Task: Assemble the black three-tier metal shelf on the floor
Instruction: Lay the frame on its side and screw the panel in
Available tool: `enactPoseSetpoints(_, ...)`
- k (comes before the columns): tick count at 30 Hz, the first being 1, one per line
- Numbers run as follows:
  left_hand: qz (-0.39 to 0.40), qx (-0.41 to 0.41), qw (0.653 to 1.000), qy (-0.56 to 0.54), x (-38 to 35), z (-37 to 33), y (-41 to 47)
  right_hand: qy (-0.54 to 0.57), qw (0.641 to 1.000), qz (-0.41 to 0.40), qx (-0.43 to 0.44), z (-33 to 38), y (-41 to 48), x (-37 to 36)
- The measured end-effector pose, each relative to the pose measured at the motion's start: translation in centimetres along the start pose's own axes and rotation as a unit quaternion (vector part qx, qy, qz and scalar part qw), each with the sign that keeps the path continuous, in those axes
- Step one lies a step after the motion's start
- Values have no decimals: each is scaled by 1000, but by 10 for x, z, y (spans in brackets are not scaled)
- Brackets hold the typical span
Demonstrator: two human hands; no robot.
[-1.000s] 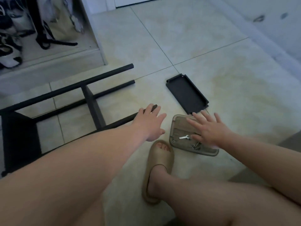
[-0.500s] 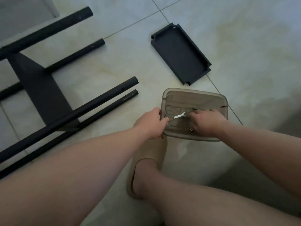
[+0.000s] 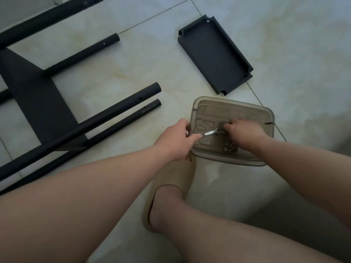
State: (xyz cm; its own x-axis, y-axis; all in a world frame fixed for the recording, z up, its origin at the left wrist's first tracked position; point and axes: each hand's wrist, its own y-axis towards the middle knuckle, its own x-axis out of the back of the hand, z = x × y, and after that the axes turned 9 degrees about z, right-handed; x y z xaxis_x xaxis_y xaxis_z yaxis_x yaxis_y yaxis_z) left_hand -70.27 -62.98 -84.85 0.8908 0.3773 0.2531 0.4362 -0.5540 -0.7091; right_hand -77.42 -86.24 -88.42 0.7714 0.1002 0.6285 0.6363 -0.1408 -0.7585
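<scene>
The partly built black shelf frame (image 3: 38,103) lies on its side at the left, its four tubes (image 3: 114,114) pointing right with open ends. A loose black shelf tray (image 3: 214,54) lies flat on the tiles beyond. In front of me sits a translucent brown parts tray (image 3: 247,114) holding a small silver wrench (image 3: 210,132) and several screws and washers (image 3: 228,147). My left hand (image 3: 174,141) grips the tray's left rim, thumb inside. My right hand (image 3: 245,131) reaches into the tray with curled fingers at the wrench's head; what they pinch is hidden.
My foot in a tan slipper (image 3: 171,188) stands just below the parts tray, touching its near edge. Both my bare legs fill the bottom of the view. Pale floor tiles (image 3: 294,54) spread to the right and behind the loose shelf tray.
Both hands came down from hovering over the floor to the parts tray: the left took hold of its rim, the right went inside. My view tilted down and closer.
</scene>
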Motion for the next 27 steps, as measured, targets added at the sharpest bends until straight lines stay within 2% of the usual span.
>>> enactPoseSetpoints(1, 11, 7, 1000, -4, 2, -1, -4, 11, 1000, 1, -8, 0, -4, 5)
enactPoseSetpoints(7, 10, 36, 987, 158, 45, -6, -49, 56, 997, -6, -54, 3, -49, 61)
enactPoseSetpoints(15, -52, 38, 966, 251, 123, -26, -159, 102, 991, -77, -28, 59, -125, 156)
enactPoseSetpoints(19, -110, 32, 969, 220, 158, -14, -221, 211, 964, -156, 35, 106, -159, 198)
enactPoseSetpoints(22, -123, 37, 978, 162, 180, 8, -259, 258, 940, -208, 86, 142, -178, 226)
enactPoseSetpoints(27, -86, 78, 992, 38, 204, 46, -301, 316, 918, -204, 128, 198, -189, 261)
